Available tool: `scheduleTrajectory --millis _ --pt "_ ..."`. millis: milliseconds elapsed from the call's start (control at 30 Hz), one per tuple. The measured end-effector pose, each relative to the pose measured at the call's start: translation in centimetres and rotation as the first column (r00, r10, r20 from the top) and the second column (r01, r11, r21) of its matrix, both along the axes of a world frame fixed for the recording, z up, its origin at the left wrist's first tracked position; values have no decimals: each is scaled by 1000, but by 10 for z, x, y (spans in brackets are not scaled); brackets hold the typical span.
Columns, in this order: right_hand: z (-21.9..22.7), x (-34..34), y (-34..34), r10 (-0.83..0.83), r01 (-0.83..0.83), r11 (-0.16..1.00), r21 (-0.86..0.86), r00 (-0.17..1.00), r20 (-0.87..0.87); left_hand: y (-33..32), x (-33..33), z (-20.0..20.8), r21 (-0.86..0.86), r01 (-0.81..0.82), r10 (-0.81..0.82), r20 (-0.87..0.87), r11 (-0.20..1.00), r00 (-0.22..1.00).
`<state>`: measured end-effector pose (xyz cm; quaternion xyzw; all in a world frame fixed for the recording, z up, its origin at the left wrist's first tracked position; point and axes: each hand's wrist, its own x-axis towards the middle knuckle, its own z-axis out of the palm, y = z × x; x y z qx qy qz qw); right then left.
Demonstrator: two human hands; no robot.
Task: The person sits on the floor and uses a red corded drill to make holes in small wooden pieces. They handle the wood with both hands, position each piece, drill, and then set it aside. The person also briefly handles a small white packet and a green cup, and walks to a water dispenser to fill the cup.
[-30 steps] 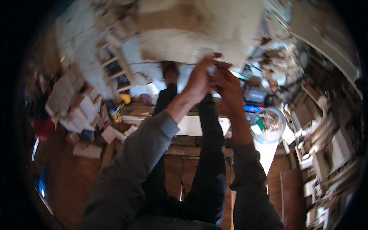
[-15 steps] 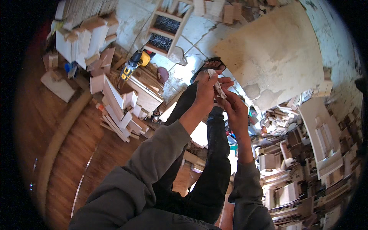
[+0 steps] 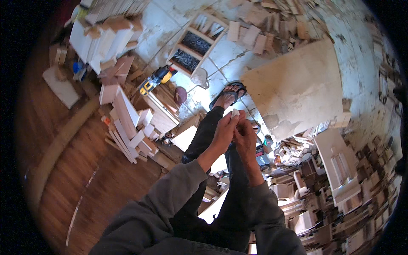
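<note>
My left hand (image 3: 224,131) is closed around a small, white, crumpled piece (image 3: 235,113) that looks like paper or thin plastic. Only its upper end shows past my fingers. Close against it, my right hand (image 3: 245,138) has its thumb and fingers pinched together. Whatever lies in that pinch is hidden. Both hands are held out over my legs, just nearer than my sandalled foot (image 3: 230,94).
A yellow and black power drill (image 3: 156,80) lies left among wood offcuts (image 3: 127,117). A slatted wooden frame (image 3: 199,41) stands beyond. A large plywood sheet (image 3: 297,87) covers floor at right. Stacked wood pieces (image 3: 323,199) fill the lower right; a brown wooden surface (image 3: 97,187) spreads lower left.
My hands have come lower in the view and closer together. The white piece, earlier stretched long between them, is now mostly covered by fingers. My right fingers have curled in. The view has shifted.
</note>
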<state>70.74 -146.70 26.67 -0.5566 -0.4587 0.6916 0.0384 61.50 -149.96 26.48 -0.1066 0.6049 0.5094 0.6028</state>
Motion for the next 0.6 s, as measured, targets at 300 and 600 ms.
scheduleTrajectory --millis 300,600 --pt "-7 74 -38 -346 323 935 -145 922 -175 -24 45 -1 9 383 -379 170 924 909" --pt "-20 87 -104 -735 729 673 -121 679 2 -34 60 -19 -240 834 -860 -7 497 510"
